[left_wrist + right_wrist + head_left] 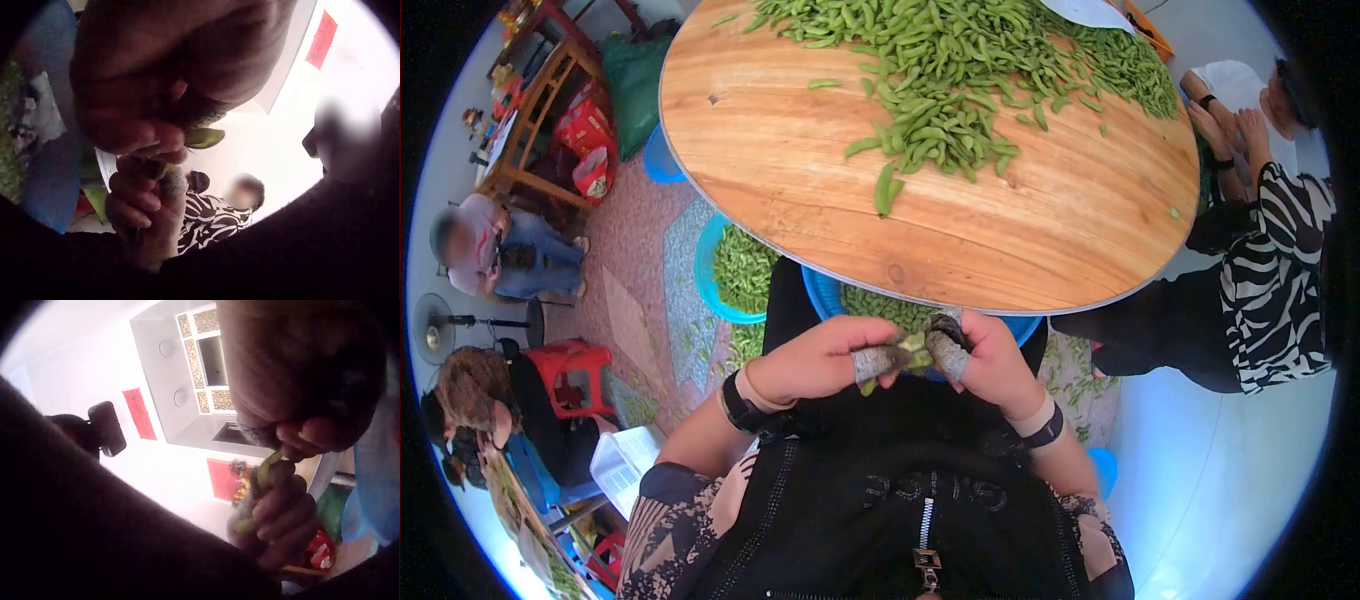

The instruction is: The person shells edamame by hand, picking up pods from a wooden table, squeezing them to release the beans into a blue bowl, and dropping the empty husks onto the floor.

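Both hands meet in front of the body, over a blue basin (825, 290) with loose green beans in it. My left hand (825, 355) grips a green soybean pod (915, 345), its thumb wrapped in grey tape. From the other side, my right hand (998, 370) pinches at the same pod, and its thumb is taped too. A pod end (206, 138) sticks out past the left fingers in the left wrist view. In the right wrist view, a curved pod piece (270, 467) spans the gap between the two hands; the fingers hide the rest.
A round wooden table (800, 180) stands ahead, heaped with soybean pods (945, 110). Left of the blue basin, a turquoise tub (705, 270) holds more pods, and several litter the floor. One person in zebra print (1280, 290) sits at right; others are at left near a red stool (570, 375).
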A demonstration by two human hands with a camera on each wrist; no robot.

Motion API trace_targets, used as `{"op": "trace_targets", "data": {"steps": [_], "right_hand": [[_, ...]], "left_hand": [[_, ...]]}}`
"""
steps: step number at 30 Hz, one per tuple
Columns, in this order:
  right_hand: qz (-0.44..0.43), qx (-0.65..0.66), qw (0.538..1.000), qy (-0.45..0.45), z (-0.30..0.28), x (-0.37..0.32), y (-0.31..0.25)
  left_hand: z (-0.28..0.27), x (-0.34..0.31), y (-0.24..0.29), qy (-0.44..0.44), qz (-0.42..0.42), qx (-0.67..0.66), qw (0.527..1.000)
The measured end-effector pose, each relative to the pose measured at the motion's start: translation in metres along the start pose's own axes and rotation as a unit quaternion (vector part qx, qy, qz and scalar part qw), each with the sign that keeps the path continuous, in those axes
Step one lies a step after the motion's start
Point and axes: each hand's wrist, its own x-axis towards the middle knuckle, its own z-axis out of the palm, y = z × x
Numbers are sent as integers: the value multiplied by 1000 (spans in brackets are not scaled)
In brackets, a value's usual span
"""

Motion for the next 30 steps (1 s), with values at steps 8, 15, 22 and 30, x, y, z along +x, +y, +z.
{"op": "trace_targets", "data": {"steps": [8,15,22,30], "right_hand": [[-160,-337,914,159,15,-3,-2],[-84,-6,996,9,5,4,-16],[29,79,994,-66,2,6,-23],[-168,-215,962,7,11,18,-21]], "left_hand": [[-1,3,-21,226,81,269,933],[4,3,2,108,198,351,909],[-8,6,-13,3,169,183,968],[-24,-14,-30,2,36,10,999]]}}
